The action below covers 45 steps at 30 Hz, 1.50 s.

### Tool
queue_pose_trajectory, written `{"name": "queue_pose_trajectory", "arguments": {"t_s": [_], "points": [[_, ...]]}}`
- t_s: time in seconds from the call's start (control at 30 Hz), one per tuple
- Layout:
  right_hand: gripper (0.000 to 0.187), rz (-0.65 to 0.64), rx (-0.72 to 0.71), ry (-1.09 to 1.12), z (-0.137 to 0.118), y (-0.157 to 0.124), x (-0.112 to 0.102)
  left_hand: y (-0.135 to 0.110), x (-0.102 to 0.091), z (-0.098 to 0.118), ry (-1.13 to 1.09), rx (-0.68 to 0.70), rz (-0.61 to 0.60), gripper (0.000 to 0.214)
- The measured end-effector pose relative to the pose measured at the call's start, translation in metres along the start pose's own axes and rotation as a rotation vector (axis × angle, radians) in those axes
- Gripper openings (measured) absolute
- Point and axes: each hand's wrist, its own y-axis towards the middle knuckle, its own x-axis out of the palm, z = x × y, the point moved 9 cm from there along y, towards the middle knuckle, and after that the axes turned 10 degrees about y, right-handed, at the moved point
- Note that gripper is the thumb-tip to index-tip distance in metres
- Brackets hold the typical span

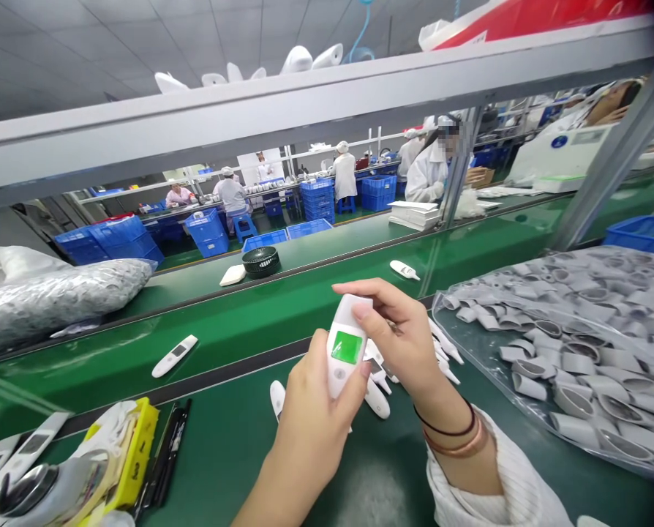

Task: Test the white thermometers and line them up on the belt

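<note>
A white handheld thermometer (347,347) with a lit green screen is held upright in front of me. My left hand (310,413) is wrapped round its lower body, the thumb beside the button under the screen. At its top end, my right hand (401,329) grips the white tip part between thumb and fingers. Several more white thermometers (378,399) lie on the green bench beneath and behind my hands, partly hidden by them. One white thermometer (174,356) rests on the green conveyor belt to the left, another (404,270) farther back.
An open plastic bag of grey-white caps (595,359) covers the bench at right. A yellow tray (140,454), black pens (165,454) and a bottle (58,483) stand at front left. Beyond the belt are a black round fan (261,261), a filled bag (74,296) and co-workers.
</note>
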Motion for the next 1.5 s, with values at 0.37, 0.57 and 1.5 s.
{"name": "queue_pose_trajectory", "arguments": {"t_s": [0.37, 0.57, 1.5], "points": [[0.054, -0.071, 0.068, 0.055, 0.008, 0.001, 0.005, -0.002, -0.031, 0.009, -0.021, 0.174, 0.47, 0.05], [0.036, -0.172, 0.007, -0.22, -0.005, -0.005, 0.013, 0.016, -0.018, -0.014, -0.734, 0.068, 0.17, 0.036], [0.017, -0.366, -0.558, -0.64, -0.027, -0.016, 0.05, 0.014, -0.018, -0.022, -0.794, -0.095, -0.139, 0.045]]}}
